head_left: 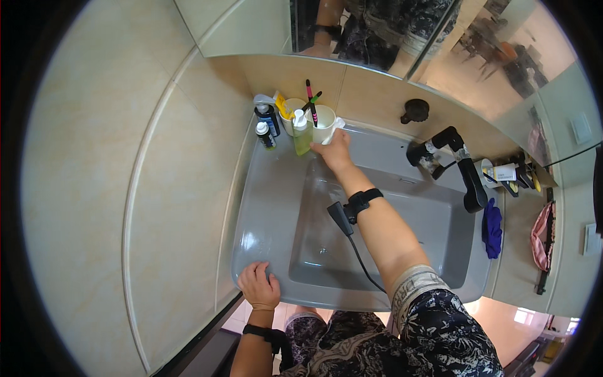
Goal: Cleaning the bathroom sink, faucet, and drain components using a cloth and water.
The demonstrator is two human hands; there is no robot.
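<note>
My right hand (335, 151) reaches to the back left of the grey sink (264, 207). Its fingers are closed on a white wad (339, 123), which looks like a cloth or tissue and is mostly covered by the hand. The thumb is close by the base of a clear pump bottle (302, 139) with green liquid; I cannot tell if they touch. Just beyond the fingers stands a white cup (324, 119) with toothbrushes (311, 100) in it. My left hand (259, 286) lies on the sink's front left rim, fingers stretched out, holding nothing.
Left of the pump bottle stand a second cup (293, 108), a dark pump bottle (266, 117) and a small white-capped bottle (265, 135). A black faucet (468, 169) arches over the basin's right side. A purple cloth (492, 229) lies at the right rim. A mirror (377, 31) hangs above.
</note>
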